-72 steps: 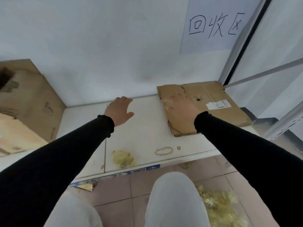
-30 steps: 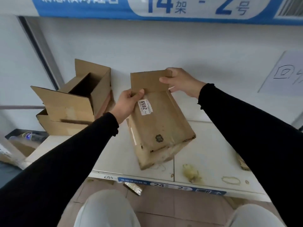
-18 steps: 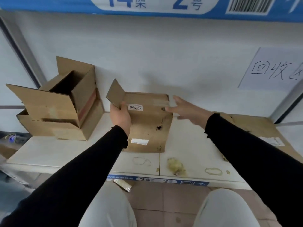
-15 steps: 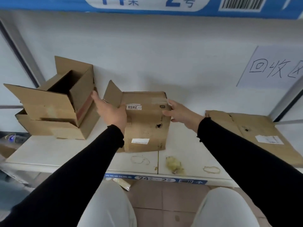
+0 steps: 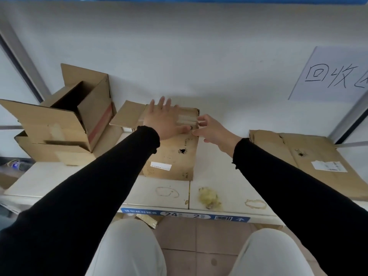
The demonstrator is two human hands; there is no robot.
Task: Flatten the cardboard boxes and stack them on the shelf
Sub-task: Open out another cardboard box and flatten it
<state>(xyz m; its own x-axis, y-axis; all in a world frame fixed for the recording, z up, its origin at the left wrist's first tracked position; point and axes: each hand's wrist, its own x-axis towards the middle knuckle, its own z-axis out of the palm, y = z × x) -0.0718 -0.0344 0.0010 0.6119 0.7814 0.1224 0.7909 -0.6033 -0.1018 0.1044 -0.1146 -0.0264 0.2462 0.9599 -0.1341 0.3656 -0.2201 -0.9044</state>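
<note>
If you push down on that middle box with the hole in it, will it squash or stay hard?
The middle box will probably squash: it is thin, worn cardboard with a loose side flap. It likely weighs little. The left hand lies flat on top; the right hand touches its corner.

worn brown cardboard box (image 5: 175, 154) standing mid-shelf, one flap out left, white label low on its front, two open boxes (image 5: 65, 124) stacked at left, flattened cardboard (image 5: 310, 156) lying at right, white shelf (image 5: 59, 176)
</note>
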